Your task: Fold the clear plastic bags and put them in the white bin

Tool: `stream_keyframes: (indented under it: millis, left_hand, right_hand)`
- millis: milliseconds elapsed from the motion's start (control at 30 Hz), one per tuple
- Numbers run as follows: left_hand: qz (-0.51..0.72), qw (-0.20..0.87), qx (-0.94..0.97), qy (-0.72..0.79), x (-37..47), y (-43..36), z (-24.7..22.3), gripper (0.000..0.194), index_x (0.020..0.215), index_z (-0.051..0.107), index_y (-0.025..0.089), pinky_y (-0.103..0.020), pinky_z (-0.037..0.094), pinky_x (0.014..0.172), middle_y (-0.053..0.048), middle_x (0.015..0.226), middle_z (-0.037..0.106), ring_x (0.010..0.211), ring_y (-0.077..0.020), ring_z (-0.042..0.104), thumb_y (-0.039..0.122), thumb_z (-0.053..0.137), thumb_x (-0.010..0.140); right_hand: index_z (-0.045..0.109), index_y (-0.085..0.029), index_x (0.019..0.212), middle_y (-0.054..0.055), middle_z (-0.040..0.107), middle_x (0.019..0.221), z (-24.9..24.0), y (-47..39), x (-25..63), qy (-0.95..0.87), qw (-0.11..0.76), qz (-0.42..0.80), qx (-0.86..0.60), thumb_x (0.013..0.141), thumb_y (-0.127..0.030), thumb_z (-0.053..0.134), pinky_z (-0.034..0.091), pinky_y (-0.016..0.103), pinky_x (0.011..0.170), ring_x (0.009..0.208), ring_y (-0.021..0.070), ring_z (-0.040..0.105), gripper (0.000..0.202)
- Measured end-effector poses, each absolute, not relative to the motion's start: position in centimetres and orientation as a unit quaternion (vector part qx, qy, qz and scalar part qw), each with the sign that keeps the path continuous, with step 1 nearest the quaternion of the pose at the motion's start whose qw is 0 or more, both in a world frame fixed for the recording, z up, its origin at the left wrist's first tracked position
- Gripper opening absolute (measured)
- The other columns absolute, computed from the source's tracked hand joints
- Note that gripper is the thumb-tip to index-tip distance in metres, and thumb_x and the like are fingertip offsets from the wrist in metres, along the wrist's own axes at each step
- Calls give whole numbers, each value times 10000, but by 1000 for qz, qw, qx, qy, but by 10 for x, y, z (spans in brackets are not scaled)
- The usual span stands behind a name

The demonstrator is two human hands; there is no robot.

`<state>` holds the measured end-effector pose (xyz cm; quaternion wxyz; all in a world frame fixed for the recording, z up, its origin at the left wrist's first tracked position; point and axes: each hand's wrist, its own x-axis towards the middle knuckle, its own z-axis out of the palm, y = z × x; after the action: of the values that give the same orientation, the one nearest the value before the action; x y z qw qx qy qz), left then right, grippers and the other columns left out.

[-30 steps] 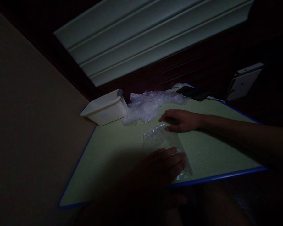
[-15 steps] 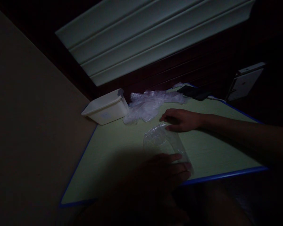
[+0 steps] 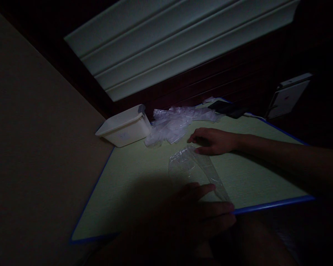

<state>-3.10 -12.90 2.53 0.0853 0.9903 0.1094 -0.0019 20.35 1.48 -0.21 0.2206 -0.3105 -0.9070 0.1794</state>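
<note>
A clear plastic bag (image 3: 184, 164) lies flat on the pale green table (image 3: 138, 168), its right side showing a long folded strip. My left hand (image 3: 208, 208), mostly in shadow, reaches across the bag's near end with fingers stretched out and apart. Its fingertips are at the bag's lower right, by the table's blue edge. At the bag's far end rests my right hand (image 3: 212, 141), its thumb at the bag's corner and its bent fingers apart from the thumb. Nothing shows between them.
Beyond the bag lies a loose heap of clear plastic bags (image 3: 173, 123). A white plastic bin (image 3: 124, 127) stands left of the heap against the wall. A dark flat object (image 3: 229, 109) lies at the back right. The room is dim.
My left hand has slid right and toward me along the bag, its fingers spreading to the table's edge. The folded strip shows more plainly. My right hand has stayed put.
</note>
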Motion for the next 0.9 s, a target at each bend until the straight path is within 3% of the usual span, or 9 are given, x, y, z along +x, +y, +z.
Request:
stream_keyframes:
  millis: [133,300,500,900]
  left_hand:
    - [4,105,990,94,-36,-129,26,609,1418,398,223,-483,290,1150,-37,1497,428,1459,-293,198,600,343,943]
    - [99,114,982,115,-32,-125,27,513,1281,505,163,-365,388,1086,-93,1331,592,1302,-203,472,532,312,980]
    - [56,100,981,154,-21,-116,27,622,1411,368,118,-410,310,1146,-130,1486,424,1431,-244,288,550,351,964]
    - [34,106,983,146,-25,-118,25,628,1391,380,126,-427,299,1157,-148,1481,426,1429,-251,291,565,401,942]
  right_hand:
    - [616,-125,1129,119,633,1005,-1,14,203,-908,218,169,-315,796,-356,621,479,357,777,867,223,584,405]
    - [613,-135,1137,117,636,1014,-2,14,203,-908,222,170,-311,796,-361,618,480,356,782,878,222,585,409]
    - [613,-104,1123,121,628,972,-3,15,204,-907,225,179,-309,792,-362,622,476,361,751,826,220,579,420]
    - [613,-120,1138,114,632,973,-3,15,204,-905,228,178,-313,816,-422,601,470,360,755,845,224,580,441]
